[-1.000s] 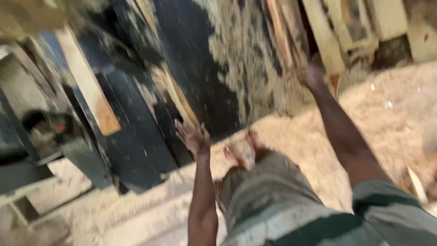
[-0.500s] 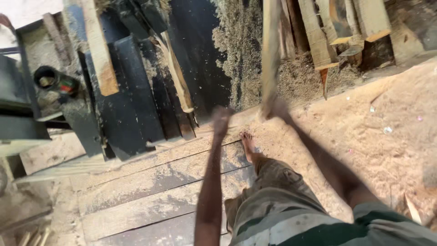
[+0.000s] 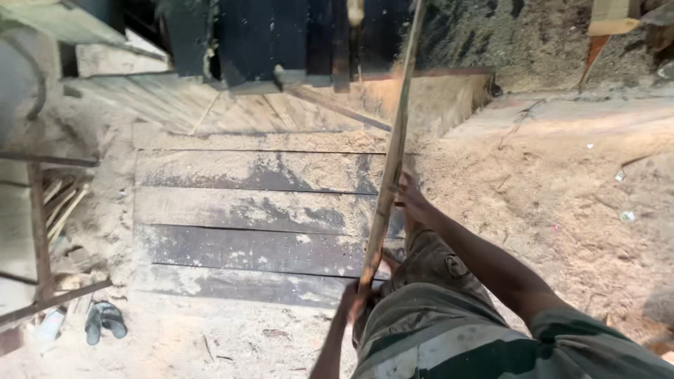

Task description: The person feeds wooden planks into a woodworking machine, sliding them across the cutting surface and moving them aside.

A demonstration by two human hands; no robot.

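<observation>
A long thin wooden strip [image 3: 392,151] runs from near my waist up past the top of the view. My left hand [image 3: 353,298] is closed on its lower end, close to my body. My right hand [image 3: 411,200] grips it higher up, about halfway along the visible length. Beneath the strip lie wide dark floor planks [image 3: 260,210] dusted with sawdust. My olive trousers [image 3: 428,295] fill the lower middle.
Dark machine parts and boards [image 3: 281,42] stand at the top. A sawdust heap [image 3: 533,42] sits top right, sandy ground [image 3: 562,203] on the right. At the left are thin wooden sticks [image 3: 60,203], a metal frame [image 3: 38,231] and a pair of sandals [image 3: 104,319].
The view has swung down and settled. My right hand took hold of the wooden strip and drew it in toward me; my left hand, empty before, now grips its lower end.
</observation>
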